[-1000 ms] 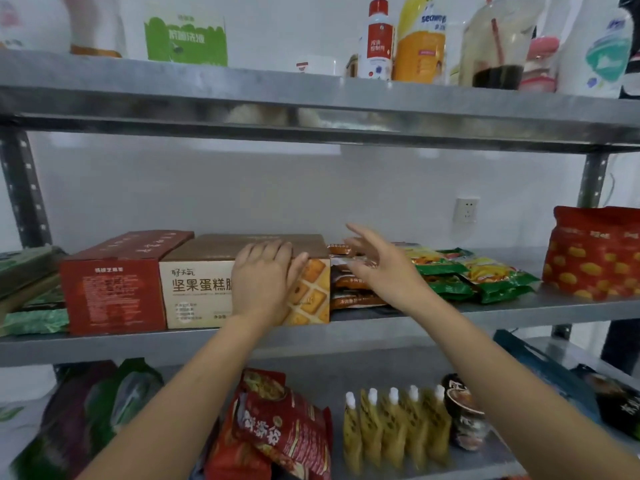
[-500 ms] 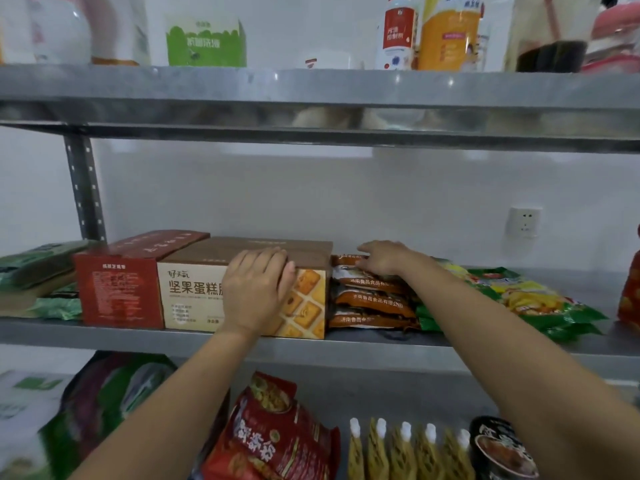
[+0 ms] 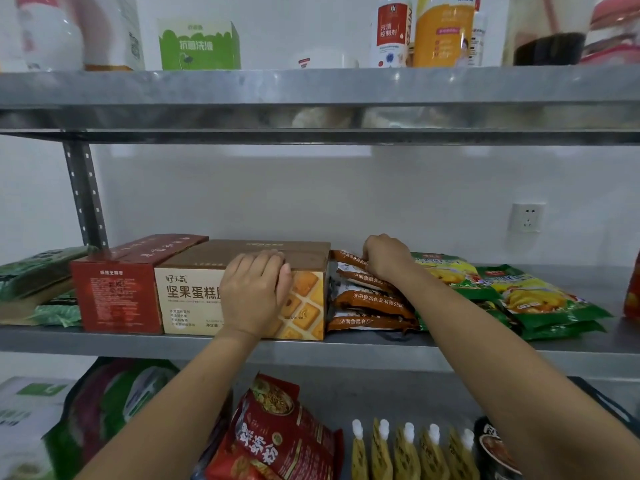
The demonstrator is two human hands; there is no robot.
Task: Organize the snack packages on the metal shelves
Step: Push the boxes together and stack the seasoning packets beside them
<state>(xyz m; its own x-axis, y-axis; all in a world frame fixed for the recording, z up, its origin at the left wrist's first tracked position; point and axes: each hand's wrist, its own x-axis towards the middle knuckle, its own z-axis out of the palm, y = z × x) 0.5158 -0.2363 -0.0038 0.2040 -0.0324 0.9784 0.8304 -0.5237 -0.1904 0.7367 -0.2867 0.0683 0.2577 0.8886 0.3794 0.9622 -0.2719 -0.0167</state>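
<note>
On the middle metal shelf (image 3: 346,351) a beige cake box (image 3: 194,299) stands beside a red box (image 3: 117,296). My left hand (image 3: 254,294) lies against the beige box's front, its fingers laid over the top edge. Right of the box is a stack of brown snack packets (image 3: 372,303). My right hand (image 3: 386,256) rests on top of that stack, fingers curled and pinching the topmost packet. Green and yellow snack bags (image 3: 519,296) lie further right, partly behind my right forearm.
Green packets (image 3: 38,271) lie at the shelf's far left by the upright post (image 3: 85,195). Bottles and a green carton (image 3: 199,45) fill the top shelf. Below sit a red bag (image 3: 277,434), yellow pouches (image 3: 408,452) and a dark noodle cup (image 3: 491,448).
My right hand came down from the air onto the brown packet stack and its fingers curled on the top packet. My left hand stayed on the beige box. The view shifted left.
</note>
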